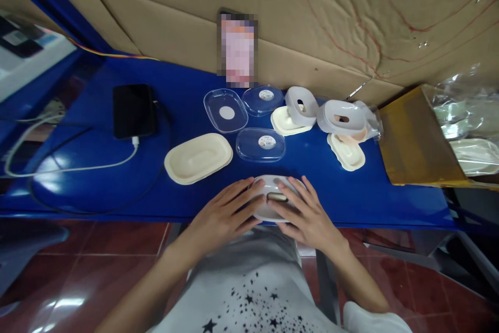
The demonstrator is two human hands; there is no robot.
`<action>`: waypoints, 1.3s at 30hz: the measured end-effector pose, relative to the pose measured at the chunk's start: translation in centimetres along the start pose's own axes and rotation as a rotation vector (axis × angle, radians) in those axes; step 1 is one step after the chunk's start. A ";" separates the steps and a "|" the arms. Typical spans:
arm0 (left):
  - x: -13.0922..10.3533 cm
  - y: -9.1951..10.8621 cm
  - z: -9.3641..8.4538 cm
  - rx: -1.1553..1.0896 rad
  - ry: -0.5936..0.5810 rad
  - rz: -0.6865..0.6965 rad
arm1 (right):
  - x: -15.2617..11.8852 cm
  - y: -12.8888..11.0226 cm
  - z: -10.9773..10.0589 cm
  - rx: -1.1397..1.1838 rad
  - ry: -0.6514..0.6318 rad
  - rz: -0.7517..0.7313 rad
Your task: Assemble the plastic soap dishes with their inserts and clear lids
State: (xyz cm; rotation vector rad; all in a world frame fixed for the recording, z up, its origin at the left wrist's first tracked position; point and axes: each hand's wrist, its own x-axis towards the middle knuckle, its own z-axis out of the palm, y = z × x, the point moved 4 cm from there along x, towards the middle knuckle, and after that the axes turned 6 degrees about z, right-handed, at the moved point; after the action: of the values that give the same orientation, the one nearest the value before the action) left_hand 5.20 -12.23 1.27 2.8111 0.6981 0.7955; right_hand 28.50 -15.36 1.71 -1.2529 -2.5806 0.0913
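At the table's front edge, a white oval plastic box (266, 212) with a slot in its top lies between my hands. My left hand (230, 207) grips its left end, fingers reaching over the top. On the opposite end is my right hand (307, 213), its fingers spread across the top surface and near the slot. The underside of the box is hidden. Just beyond it lies a clear oval plastic lid (249, 147) with a round label. A cream oval tray (198, 159), seemingly stacked on another, rests to the left.
Two more clear lids (226, 112) lie farther back. Slotted white boxes (343, 116) and cream pieces (351, 154) sit to the right. An open carton (413, 135) holds wrapped items. A black device (133, 111) with cables lies left; a blurred phone-like object (237, 50) leans against the cardboard.
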 end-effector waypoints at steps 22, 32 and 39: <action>0.5 -0.2 -0.8 0.123 -0.049 0.154 | 2.6 2.1 -1.1 0.157 -0.017 -0.093; -2.0 -0.6 -2.6 0.122 0.039 -0.020 | 5.1 7.3 -0.7 0.001 -0.066 0.194; -2.5 -1.1 -1.6 0.038 0.142 -0.132 | -0.9 8.2 -2.3 0.261 0.188 0.394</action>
State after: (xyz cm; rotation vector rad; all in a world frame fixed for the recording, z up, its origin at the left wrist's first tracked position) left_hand 2.00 -12.40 1.19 2.7270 0.9195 0.9732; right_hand 35.93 -11.11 2.26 -1.5621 -2.0577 0.3561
